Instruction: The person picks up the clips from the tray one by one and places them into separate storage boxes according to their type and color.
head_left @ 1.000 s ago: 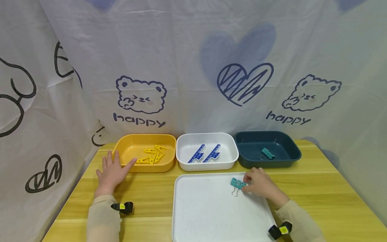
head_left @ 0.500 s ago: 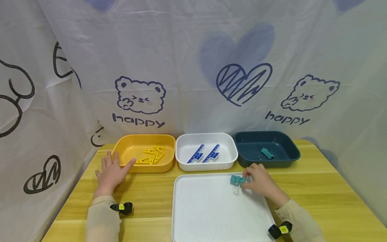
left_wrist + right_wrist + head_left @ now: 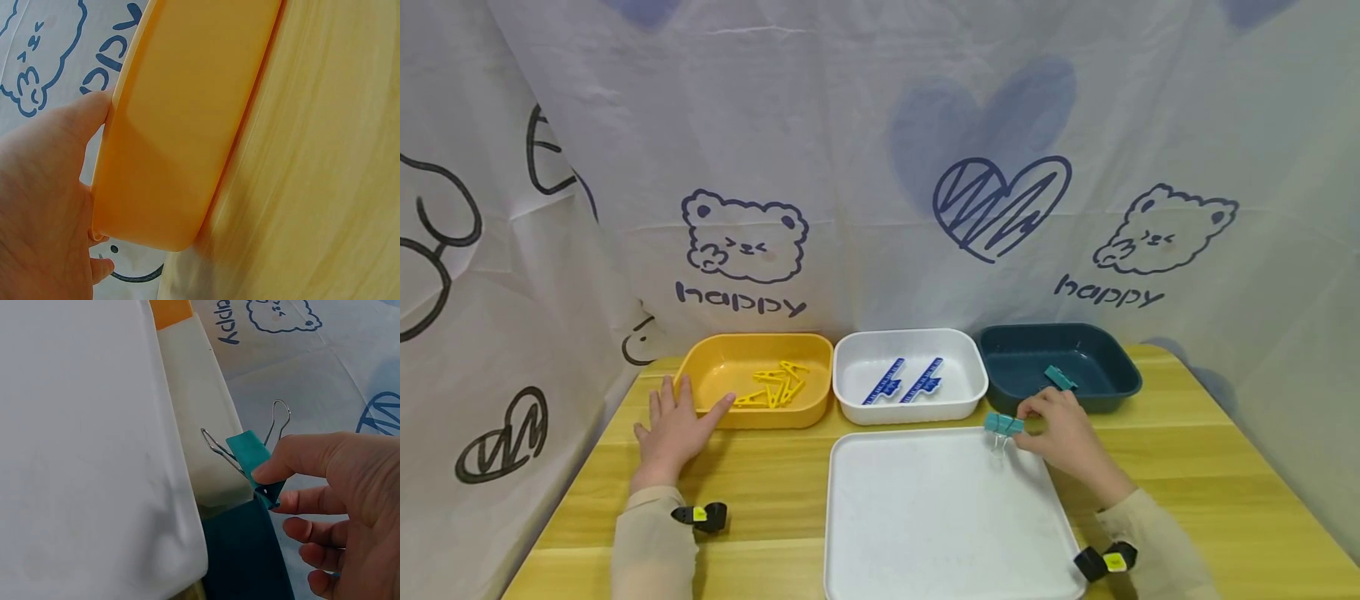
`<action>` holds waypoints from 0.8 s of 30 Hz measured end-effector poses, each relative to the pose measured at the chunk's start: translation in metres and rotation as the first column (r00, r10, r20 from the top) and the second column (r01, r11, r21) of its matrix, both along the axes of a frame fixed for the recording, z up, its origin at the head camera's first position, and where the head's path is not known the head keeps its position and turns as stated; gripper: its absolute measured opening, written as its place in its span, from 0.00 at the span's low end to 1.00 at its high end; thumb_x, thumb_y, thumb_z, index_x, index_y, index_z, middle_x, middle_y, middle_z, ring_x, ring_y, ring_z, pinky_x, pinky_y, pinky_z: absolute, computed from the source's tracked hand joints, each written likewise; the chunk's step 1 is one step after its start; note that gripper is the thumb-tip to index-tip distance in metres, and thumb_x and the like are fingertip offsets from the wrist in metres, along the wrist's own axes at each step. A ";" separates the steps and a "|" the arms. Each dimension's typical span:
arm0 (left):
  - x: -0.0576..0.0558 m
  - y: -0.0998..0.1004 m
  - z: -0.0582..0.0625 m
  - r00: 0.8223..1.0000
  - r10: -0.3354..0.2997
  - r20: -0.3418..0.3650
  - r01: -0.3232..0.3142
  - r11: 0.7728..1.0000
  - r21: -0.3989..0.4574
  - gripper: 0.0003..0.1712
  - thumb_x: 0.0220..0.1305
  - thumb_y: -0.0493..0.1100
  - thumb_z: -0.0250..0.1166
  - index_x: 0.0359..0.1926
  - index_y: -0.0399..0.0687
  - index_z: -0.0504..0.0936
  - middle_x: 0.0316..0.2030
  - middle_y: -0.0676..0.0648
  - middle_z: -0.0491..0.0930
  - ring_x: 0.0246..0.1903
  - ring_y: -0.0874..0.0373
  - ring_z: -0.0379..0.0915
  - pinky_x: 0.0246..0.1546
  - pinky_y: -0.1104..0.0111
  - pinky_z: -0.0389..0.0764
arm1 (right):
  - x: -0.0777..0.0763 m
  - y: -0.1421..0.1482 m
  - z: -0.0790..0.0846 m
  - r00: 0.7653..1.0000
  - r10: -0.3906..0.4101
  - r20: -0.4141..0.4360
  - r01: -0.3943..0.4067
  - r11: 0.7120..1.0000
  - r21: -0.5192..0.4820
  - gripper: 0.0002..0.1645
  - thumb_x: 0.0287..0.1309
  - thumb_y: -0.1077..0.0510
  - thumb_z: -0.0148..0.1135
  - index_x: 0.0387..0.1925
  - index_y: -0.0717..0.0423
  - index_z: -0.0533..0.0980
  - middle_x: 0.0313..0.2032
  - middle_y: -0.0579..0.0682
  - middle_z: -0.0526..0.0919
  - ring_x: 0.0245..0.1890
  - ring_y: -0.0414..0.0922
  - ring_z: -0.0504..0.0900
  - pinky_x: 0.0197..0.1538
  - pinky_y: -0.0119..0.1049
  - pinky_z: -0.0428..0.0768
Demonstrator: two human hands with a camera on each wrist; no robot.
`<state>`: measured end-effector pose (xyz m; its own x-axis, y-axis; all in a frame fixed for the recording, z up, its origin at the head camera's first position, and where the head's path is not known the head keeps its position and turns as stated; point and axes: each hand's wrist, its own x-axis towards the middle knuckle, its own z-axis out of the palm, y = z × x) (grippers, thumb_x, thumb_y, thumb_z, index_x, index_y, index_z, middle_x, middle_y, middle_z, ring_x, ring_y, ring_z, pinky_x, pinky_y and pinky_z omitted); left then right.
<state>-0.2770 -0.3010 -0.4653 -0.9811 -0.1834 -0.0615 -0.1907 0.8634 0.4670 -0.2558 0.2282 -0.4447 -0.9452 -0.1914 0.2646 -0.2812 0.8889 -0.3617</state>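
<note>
Between thumb and fingertips, my right hand (image 3: 1063, 433) pinches a teal binder clip (image 3: 1003, 423) above the far right edge of the white tray (image 3: 947, 517). In the right wrist view the wire handles of this binder clip (image 3: 249, 455) stand spread apart. Just beyond it is the dark teal bin (image 3: 1022, 398), where another teal binder clip (image 3: 1060, 377) lies. My left hand (image 3: 672, 433) rests with spread fingers on the near left corner of the yellow bin (image 3: 805, 417). Its thumb touches the rim in the left wrist view.
Several yellow clips (image 3: 778, 387) lie in the yellow bin. Between the two coloured bins stands a white bin (image 3: 910, 412) with two blue-and-white ruler-like clips (image 3: 922, 382). A printed cloth (image 3: 865, 167) hangs behind the wooden table (image 3: 760, 500).
My right hand has lifted the binder clip off the tray and carried it slightly up and right, towards the dark teal bin. The left hand stays on the yellow bin.
</note>
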 end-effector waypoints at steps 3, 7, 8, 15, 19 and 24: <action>0.000 0.000 0.000 1.000 0.000 0.000 0.000 1.000 -0.002 0.64 0.61 0.81 0.40 0.75 0.36 0.31 0.74 0.30 0.20 0.72 0.27 0.16 0.60 0.23 0.31 | 0.001 0.004 0.003 1.000 -0.012 -0.028 0.011 1.000 -0.017 0.11 0.44 0.55 0.74 0.29 0.51 0.79 0.35 0.50 0.76 0.40 0.50 0.67 0.41 0.41 0.66; 0.000 0.001 0.000 1.000 0.001 -0.001 -0.001 1.000 0.000 0.64 0.61 0.81 0.40 0.75 0.36 0.31 0.74 0.29 0.21 0.72 0.27 0.16 0.60 0.23 0.31 | 0.001 0.009 0.007 0.998 -0.029 -0.062 0.028 0.999 -0.028 0.11 0.44 0.56 0.74 0.30 0.52 0.80 0.36 0.52 0.76 0.40 0.51 0.67 0.41 0.42 0.65; 0.000 0.001 0.000 1.000 0.001 -0.002 -0.001 1.000 0.000 0.64 0.61 0.81 0.40 0.75 0.36 0.31 0.74 0.29 0.21 0.72 0.27 0.16 0.60 0.23 0.31 | 0.001 0.010 0.008 0.997 -0.033 -0.070 0.031 0.999 -0.029 0.11 0.44 0.56 0.73 0.31 0.52 0.80 0.36 0.53 0.76 0.40 0.51 0.67 0.41 0.43 0.65; 0.001 0.000 0.001 1.000 0.008 -0.007 -0.008 1.000 0.002 0.64 0.61 0.80 0.40 0.76 0.36 0.31 0.74 0.29 0.22 0.72 0.27 0.15 0.60 0.23 0.29 | 0.000 0.015 0.014 0.994 -0.066 -0.088 0.062 0.997 -0.051 0.14 0.47 0.55 0.73 0.35 0.56 0.81 0.39 0.57 0.76 0.42 0.54 0.66 0.43 0.47 0.66; 0.001 0.000 0.001 1.000 0.007 -0.019 -0.007 1.000 -0.004 0.64 0.61 0.80 0.40 0.76 0.36 0.32 0.74 0.28 0.23 0.72 0.27 0.15 0.59 0.23 0.29 | -0.001 0.017 0.016 0.991 -0.087 -0.103 0.082 0.995 -0.056 0.14 0.48 0.55 0.72 0.36 0.57 0.81 0.40 0.59 0.75 0.42 0.55 0.66 0.43 0.48 0.65; 0.002 0.001 0.001 0.999 0.003 -0.042 -0.003 1.000 -0.011 0.64 0.61 0.80 0.41 0.76 0.35 0.35 0.74 0.27 0.27 0.72 0.26 0.15 0.59 0.23 0.28 | -0.004 0.021 0.015 0.989 -0.097 -0.113 0.089 0.994 -0.070 0.14 0.48 0.55 0.72 0.36 0.57 0.81 0.41 0.59 0.75 0.42 0.56 0.65 0.44 0.49 0.65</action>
